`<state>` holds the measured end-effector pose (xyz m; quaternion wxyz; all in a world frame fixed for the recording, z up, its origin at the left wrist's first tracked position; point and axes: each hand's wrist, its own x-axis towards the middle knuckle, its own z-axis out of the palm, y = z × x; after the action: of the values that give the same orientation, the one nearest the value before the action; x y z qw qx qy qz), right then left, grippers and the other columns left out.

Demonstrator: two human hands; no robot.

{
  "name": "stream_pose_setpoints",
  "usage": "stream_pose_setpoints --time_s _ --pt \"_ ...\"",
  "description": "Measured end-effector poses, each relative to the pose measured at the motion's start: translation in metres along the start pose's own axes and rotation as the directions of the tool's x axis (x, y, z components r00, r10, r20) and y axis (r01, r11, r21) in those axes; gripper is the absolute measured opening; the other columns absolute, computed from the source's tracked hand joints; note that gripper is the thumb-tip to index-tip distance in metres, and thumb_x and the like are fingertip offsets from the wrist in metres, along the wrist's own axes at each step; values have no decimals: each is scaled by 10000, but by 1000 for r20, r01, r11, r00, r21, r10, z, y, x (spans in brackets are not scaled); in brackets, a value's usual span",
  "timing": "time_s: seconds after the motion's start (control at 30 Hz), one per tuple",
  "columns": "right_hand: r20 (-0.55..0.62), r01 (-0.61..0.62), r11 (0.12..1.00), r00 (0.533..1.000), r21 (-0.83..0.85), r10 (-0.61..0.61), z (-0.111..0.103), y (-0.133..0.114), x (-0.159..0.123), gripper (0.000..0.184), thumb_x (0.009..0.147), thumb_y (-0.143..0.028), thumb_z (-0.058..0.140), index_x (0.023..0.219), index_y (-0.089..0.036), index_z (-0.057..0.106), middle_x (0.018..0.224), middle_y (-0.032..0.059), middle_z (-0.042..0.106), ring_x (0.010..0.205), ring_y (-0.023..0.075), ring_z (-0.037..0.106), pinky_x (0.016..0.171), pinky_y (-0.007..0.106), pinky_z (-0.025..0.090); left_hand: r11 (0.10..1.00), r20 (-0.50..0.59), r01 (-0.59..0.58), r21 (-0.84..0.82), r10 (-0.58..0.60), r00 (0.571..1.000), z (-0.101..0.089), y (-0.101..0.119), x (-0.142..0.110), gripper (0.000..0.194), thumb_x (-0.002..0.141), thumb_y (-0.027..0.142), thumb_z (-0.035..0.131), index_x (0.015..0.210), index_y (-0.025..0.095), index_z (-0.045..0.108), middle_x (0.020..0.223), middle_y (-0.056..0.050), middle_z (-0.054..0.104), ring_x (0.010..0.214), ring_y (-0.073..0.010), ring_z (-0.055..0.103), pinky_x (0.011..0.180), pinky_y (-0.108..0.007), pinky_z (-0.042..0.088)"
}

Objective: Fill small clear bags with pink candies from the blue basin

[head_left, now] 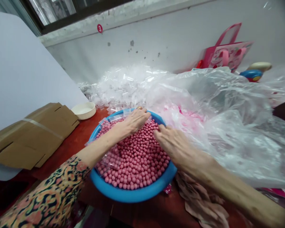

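Note:
A blue basin full of round pink beads stands in front of me. Over its far side, my left hand is closed, palm down, with a small clear plastic tube showing at its fingertips. My right hand is at the basin's right rim, blurred, its fingers curled together low against the beads; whatever they hold is hidden. Several clear tubes lie on the beads along the left side, among them a bead-filled tube below my left forearm.
Behind the basin lies a heap of clear plastic tubes. Crumpled clear plastic bags cover the right side. Flattened cardboard and a white dish are on the left. A brown cloth lies near my right forearm. A pink bag leans against the wall.

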<state>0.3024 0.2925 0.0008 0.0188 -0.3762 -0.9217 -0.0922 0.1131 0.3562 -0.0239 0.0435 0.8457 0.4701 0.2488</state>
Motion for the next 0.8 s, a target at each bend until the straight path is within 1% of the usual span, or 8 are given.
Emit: stream_pose_setpoints --time_s 0.1,0.2,0.27,0.37,0.5,0.6,0.73,0.8 --pt "43 -15 998 999 63 12 3 -10 7 448 679 49 432 1085 -69 579 1123 202 606 1027 295 568 814 393 504 999 49 -29 14 28 998 17 2 13 241 776 44 458 919 187 590 1002 -75 598 1039 -232 529 924 -376 389" --pt "-73 -60 979 994 193 76 22 -13 22 380 708 23 454 1070 -46 545 1065 198 612 994 282 575 816 385 493 999 71 -33 32 31 997 21 5 20 226 766 53 465 901 193 581 984 -69 603 1000 -229 543 898 -366 401" --pt "-133 -62 968 986 244 96 39 -9 29 285 785 -35 435 1052 -71 527 1028 170 616 960 251 580 824 366 480 999 63 -19 46 16 998 16 7 20 244 763 58 445 909 201 577 954 -57 606 949 -222 552 849 -346 416" --pt "-191 -25 959 978 283 82 62 1 31 194 844 -131 448 1022 -120 526 998 126 613 931 218 570 814 335 464 998 23 13 68 -14 1000 -2 17 14 253 753 62 411 905 185 571 866 -49 600 833 -201 547 758 -317 417" --pt "-245 42 947 969 319 40 79 9 33 133 821 -188 524 949 -157 547 947 87 597 887 203 552 770 314 451 995 -20 44 88 -43 999 -35 39 -10 144 682 59 438 723 165 526 707 -8 527 658 -148 468 642 -289 360" --pt "-282 79 940 959 333 19 84 9 38 117 816 -193 533 929 -170 556 914 75 587 872 202 547 768 318 441 991 39 103 89 -106 994 -47 57 -38 148 620 77 478 566 187 397 583 34 423 552 -113 381 555 -276 289" --pt "-322 105 939 947 328 6 75 12 37 134 876 -186 425 889 -167 557 843 78 598 786 203 557 754 337 449 976 177 199 88 -212 961 -34 67 -77 211 647 104 483 564 201 315 573 37 394 544 -112 361 536 -279 262" --pt "-336 128 940 942 315 -16 65 18 33 186 874 -149 387 944 -149 559 921 109 615 860 228 564 801 361 450 969 227 237 69 -247 942 -22 66 -86 193 706 138 487 621 204 327 644 30 418 607 -128 390 567 -281 290"
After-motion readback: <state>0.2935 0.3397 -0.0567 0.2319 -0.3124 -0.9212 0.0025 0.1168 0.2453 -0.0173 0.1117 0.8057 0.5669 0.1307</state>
